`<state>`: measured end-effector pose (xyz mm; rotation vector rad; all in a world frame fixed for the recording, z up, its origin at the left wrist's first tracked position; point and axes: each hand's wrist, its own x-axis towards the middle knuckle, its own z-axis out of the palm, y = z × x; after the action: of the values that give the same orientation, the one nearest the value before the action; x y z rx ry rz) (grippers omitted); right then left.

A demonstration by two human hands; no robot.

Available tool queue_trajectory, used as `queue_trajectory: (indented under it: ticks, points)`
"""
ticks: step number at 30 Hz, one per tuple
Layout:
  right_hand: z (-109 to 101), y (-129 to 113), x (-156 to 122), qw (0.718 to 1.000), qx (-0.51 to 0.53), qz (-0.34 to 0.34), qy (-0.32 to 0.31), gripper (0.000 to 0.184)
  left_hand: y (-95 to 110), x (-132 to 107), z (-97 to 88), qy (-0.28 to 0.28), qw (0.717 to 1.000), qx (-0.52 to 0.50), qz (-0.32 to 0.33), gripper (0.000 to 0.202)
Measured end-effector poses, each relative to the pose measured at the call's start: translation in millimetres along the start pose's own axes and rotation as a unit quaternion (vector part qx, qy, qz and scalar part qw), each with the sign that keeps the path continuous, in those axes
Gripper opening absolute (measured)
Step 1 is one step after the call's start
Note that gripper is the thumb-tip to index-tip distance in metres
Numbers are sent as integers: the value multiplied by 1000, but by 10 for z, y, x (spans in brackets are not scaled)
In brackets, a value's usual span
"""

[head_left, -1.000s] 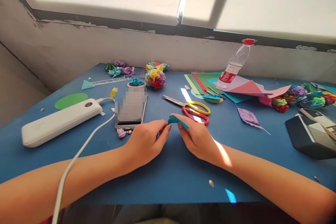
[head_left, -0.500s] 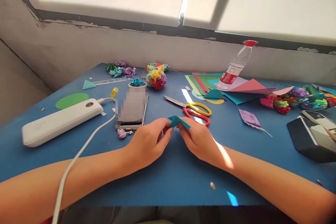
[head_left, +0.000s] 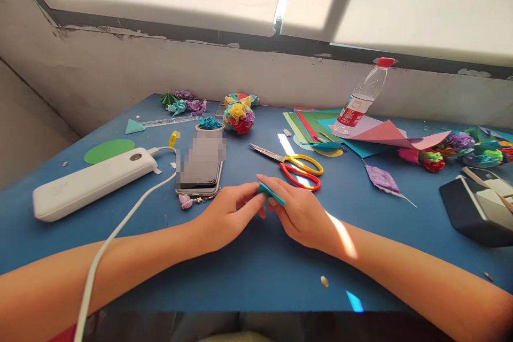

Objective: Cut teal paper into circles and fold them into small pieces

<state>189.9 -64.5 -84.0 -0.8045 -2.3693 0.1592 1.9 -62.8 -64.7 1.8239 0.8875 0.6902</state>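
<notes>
A small folded piece of teal paper [head_left: 273,194] is pinched between both hands, just above the table. My left hand [head_left: 230,214] grips its left end with thumb and fingers. On the other side, my right hand [head_left: 300,211] holds it, fingers laid over the top and part of the paper hidden beneath them. Beyond the hands lie scissors [head_left: 286,159] with one yellow and one red handle, their blades pointing left. A phone [head_left: 200,171] with a beaded charm rests beyond my left hand, partly blurred out.
A white power bank [head_left: 94,184] lies left, its cable [head_left: 132,214] crossing over my left forearm. Behind are crumpled paper flowers [head_left: 239,117] and a green paper circle [head_left: 109,151]. A water bottle [head_left: 363,99] stands by coloured sheets [head_left: 372,136]; a black box [head_left: 476,211] sits right.
The teal paper has been turned and folded narrower, its peaked shape now a slim strip. My right fingers have come over its top, and the hands are closer together.
</notes>
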Motion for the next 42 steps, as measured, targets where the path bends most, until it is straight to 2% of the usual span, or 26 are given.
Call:
queue_trajectory:
  ticks: [4, 8, 11, 18, 23, 29, 36, 38, 42]
  points:
    - [-24, -27, -13, 994, -90, -22, 49, 44, -17, 13, -4, 22, 999, -24, -28, 30]
    - [-58, -46, -42, 976, -165, -86, 110, 39, -14, 18, 1, 19, 997, -71, -40, 32]
    - [-79, -56, -48, 966, -205, -121, 97, 38, -4, 26, 4, 3, 994, -98, -49, 32]
    - [-139, -81, 4, 931, -325, -146, 73, 27, -76, 80, -35, -24, 970, -230, -69, 27]
    - [-141, -73, 21, 919, -344, -178, 77, 24, -134, 87, -45, -43, 947, -309, -71, 28]
    - [-80, -29, 19, 928, -320, -170, 86, 34, -86, 87, -36, -35, 960, -272, -55, 23]
    - [-64, -13, 12, 966, -209, -120, 92, 24, -68, 130, 1, 0, 982, -178, -59, 26]
    - [-75, -14, 18, 963, -213, -133, 94, 24, -103, 142, 7, 0, 986, -157, -50, 26]
    - [-99, -18, 33, 940, -282, -171, 85, 26, -147, 140, 8, 3, 991, -130, -21, 24]
